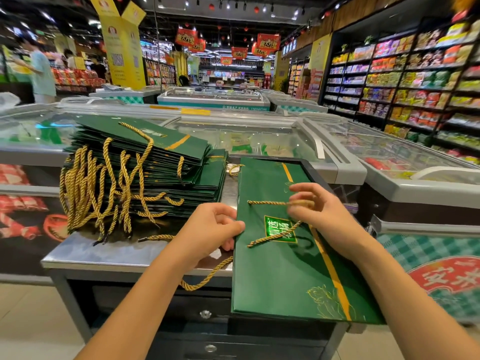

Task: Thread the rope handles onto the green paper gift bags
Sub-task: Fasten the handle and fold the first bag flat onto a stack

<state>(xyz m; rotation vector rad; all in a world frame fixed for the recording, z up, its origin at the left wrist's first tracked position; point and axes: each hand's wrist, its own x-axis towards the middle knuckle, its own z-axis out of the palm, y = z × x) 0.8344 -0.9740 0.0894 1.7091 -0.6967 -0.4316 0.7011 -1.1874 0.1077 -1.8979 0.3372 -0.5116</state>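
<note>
A flat green paper gift bag (288, 271) lies on the steel table (104, 250), its lower end hanging over the near edge. My left hand (215, 227) pinches the bag's left edge at its top. My right hand (314, 206) grips a gold rope handle (270, 203) that runs from two holes on the bag's front face. Another gold rope (207, 278) droops from under the left hand over the table edge. To the left stands a stack of green bags (166, 162) with several gold rope handles (104, 193) hanging off it.
Glass-topped chest freezers (259, 136) stand right behind the table and along the right. Stocked shelves (415, 79) line the right wall. A person in a light shirt (41, 71) stands far back on the left. Drawers (207, 314) sit under the tabletop.
</note>
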